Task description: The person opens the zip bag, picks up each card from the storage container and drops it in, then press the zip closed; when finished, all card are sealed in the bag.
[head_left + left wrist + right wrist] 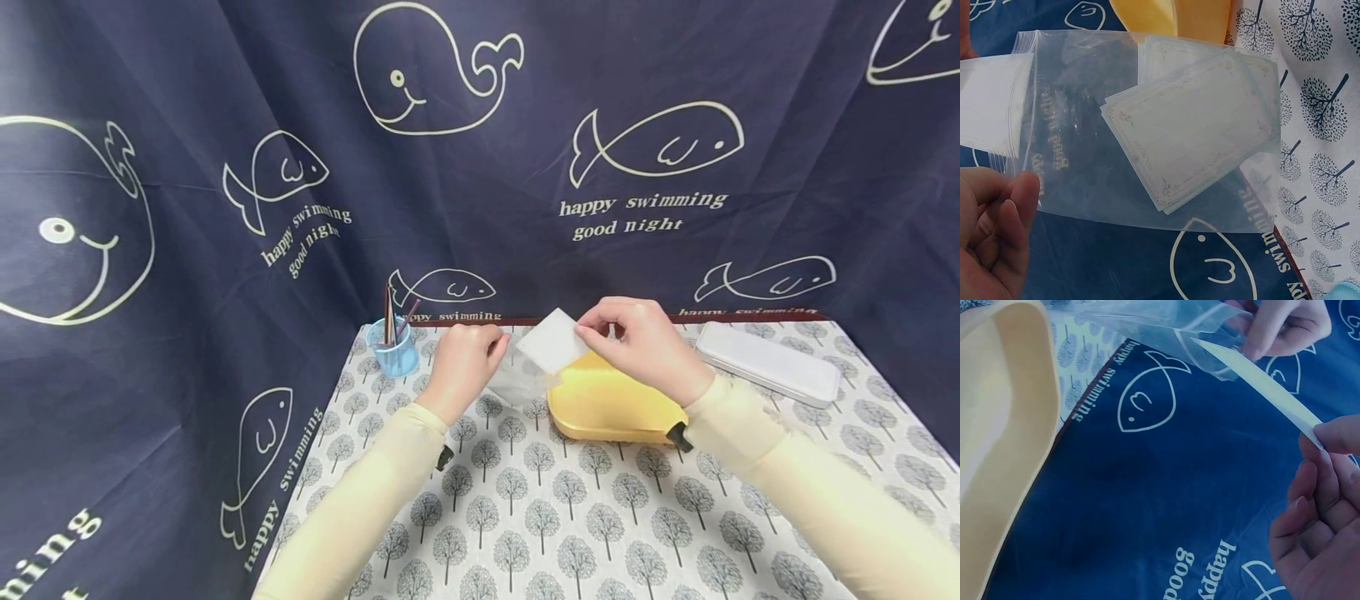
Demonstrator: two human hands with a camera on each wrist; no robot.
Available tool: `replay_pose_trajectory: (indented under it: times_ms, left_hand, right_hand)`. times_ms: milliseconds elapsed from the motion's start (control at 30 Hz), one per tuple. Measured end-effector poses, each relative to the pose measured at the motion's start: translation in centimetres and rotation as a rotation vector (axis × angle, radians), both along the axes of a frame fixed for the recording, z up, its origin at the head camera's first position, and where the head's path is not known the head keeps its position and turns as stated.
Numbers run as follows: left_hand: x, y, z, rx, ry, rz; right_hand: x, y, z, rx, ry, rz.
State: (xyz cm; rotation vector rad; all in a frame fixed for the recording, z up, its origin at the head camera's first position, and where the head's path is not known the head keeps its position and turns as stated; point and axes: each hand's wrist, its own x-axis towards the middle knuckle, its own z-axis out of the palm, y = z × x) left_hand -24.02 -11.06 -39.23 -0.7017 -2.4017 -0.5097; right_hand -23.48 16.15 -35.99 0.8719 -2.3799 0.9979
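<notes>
My left hand (467, 367) pinches the top edge of a clear zip bag (1079, 194) by its corner. Inside the bag lie several white cards (1191, 125) with thin ornamental borders, fanned at different angles. My right hand (637, 342) pinches a small stack of white cards (553, 342) between thumb and fingertips. In the left wrist view, one edge of that stack (991, 103) overlaps the bag's zip end. The right wrist view shows the stack (1266, 390) edge-on, its far tip at the bag's mouth (1210, 337).
A yellow case (611, 400) with a dark tab lies on the tree-print tablecloth (540, 517), below my right hand. A blue cup (395, 350) with pencils stands at the back left. A long white box (768, 362) lies at the back right. A dark blue curtain (480, 200) hangs behind.
</notes>
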Motion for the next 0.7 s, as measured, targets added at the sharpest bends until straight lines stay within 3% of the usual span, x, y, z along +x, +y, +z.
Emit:
replay_pose_trajectory:
  times_ms: [267, 700]
  left_hand:
    - [0.0, 0.2, -0.1, 0.002, 0.002, 0.0]
    - [0.0, 0.5, -0.1, -0.011, 0.007, -0.004]
  right_hand:
    - [-0.3, -0.6, -1.1, 0.035, -0.022, 0.008]
    - [-0.6, -3.0, -3.2, 0.058, -0.154, 0.06]
